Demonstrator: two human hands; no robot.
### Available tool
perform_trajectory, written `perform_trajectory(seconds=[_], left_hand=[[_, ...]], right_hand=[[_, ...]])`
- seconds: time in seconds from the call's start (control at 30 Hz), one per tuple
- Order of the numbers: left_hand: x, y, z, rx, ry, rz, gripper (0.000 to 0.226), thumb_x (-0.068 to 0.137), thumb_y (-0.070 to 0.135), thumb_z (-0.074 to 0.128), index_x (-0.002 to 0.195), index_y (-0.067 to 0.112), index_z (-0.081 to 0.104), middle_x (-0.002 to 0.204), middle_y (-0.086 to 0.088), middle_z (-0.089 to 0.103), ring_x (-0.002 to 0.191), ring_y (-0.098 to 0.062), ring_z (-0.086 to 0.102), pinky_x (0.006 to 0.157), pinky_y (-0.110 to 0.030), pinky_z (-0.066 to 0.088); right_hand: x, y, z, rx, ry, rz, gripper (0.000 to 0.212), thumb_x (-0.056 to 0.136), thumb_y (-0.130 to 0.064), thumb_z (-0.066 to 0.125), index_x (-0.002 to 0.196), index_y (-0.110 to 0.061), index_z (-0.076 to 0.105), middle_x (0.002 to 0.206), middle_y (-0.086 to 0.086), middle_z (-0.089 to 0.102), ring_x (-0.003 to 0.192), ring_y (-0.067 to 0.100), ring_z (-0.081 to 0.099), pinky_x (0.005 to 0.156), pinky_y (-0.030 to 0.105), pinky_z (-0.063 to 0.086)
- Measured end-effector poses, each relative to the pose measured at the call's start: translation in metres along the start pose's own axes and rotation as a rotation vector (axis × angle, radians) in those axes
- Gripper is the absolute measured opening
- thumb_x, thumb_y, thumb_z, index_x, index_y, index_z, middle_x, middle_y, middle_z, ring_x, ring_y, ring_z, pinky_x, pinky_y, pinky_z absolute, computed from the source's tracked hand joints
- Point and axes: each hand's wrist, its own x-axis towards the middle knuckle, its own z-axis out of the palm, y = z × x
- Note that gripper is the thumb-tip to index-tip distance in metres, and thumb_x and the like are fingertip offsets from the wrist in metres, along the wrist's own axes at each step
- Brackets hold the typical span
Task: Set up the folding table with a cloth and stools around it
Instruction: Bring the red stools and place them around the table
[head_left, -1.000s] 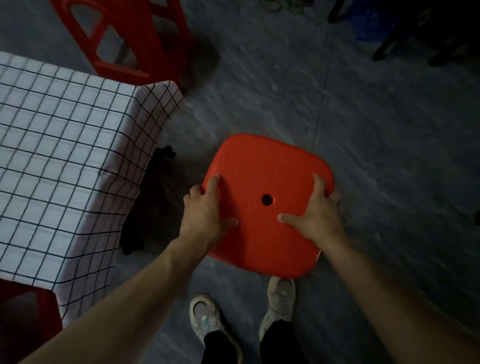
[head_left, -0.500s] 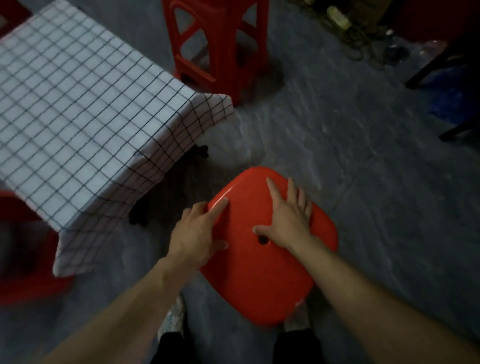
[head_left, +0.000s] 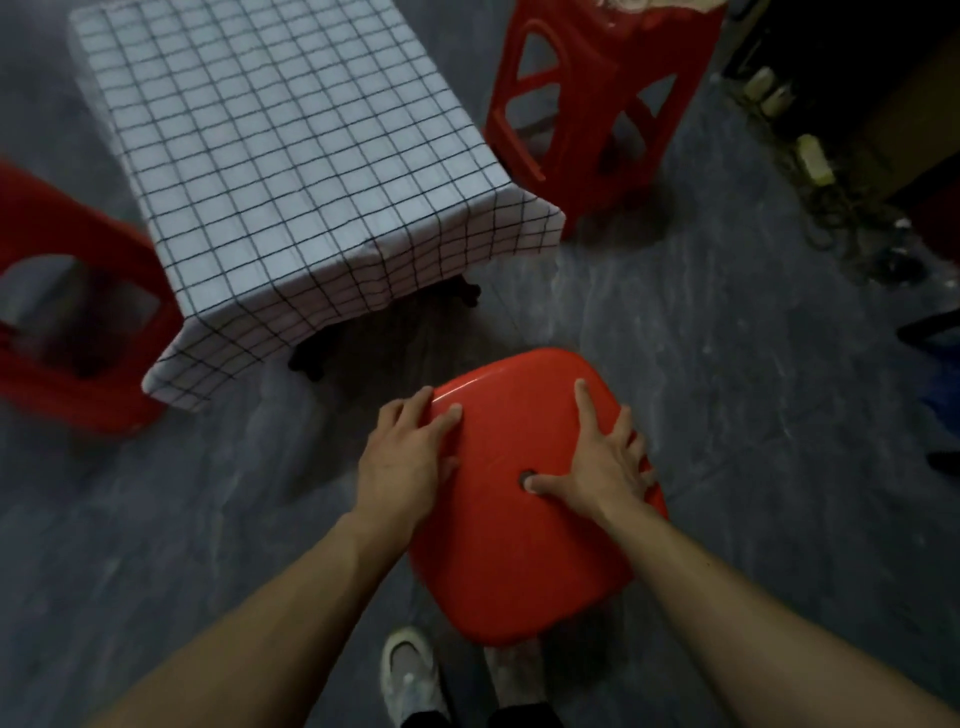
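Grey floor (head_left: 727, 415) underlies a red stool (head_left: 519, 561); left hand (head_left: 405, 462) clamps fingers on its edge, right hand (head_left: 602, 467) rests fingers apart.

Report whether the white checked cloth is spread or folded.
Spread: the white checked cloth lies flat, its edges hanging down the near sides.

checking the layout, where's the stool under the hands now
Head view, lower centre: the stool is ahead of the shoes, off the near corner of the cloth, the left hand gripping its left edge and the right hand flat on the seat.
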Motion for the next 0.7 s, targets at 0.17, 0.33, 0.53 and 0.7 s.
perform_trajectory(seconds=[0.17,0.33,0.53,0.7], left_hand=[[-0.011,0.008,0.01,-0.018,0.101,-0.084,0.055,0.087,0.035,0.067,0.139,0.033,0.05,0.156,-0.001,0.032,0.138,-0.027,0.029,0.1,-0.045,0.045],[-0.03,0.022,0.021,-0.052,0.196,-0.236,0.052,0.087,0.03,0.066,0.138,0.027,0.053,0.155,-0.013,0.031,0.135,-0.035,0.033,0.095,-0.048,0.05],[-0.068,0.057,0.04,-0.146,0.142,-0.581,0.074,0.089,0.043,0.061,0.152,0.033,0.025,0.157,-0.02,0.014,0.14,-0.036,0.025,0.111,-0.047,0.034],[-0.086,0.087,0.048,-0.227,0.038,-0.734,0.096,0.081,0.05,0.069,0.153,0.04,0.007,0.156,-0.016,0.016,0.139,-0.035,0.028,0.114,-0.043,0.031]], right_hand=[[0.001,0.0,0.0,0.004,-0.018,0.0,0.142,0.054,-0.065,0.085,0.144,-0.054,-0.023,0.161,0.016,-0.011,0.146,0.044,0.009,0.11,0.07,0.02],[0.001,0.012,-0.002,-0.009,-0.012,-0.094,0.135,0.058,-0.071,0.079,0.148,-0.05,-0.021,0.161,0.018,-0.008,0.144,0.046,0.014,0.11,0.067,0.023],[0.012,0.052,-0.016,-0.004,-0.048,-0.358,0.108,0.079,-0.045,0.076,0.154,-0.044,-0.001,0.155,0.018,0.011,0.137,0.041,0.029,0.112,0.055,0.031],[0.027,0.065,-0.035,0.011,-0.176,-0.479,0.108,0.075,-0.045,0.079,0.156,-0.039,0.007,0.152,0.019,0.023,0.137,0.039,0.035,0.114,0.047,0.034]])
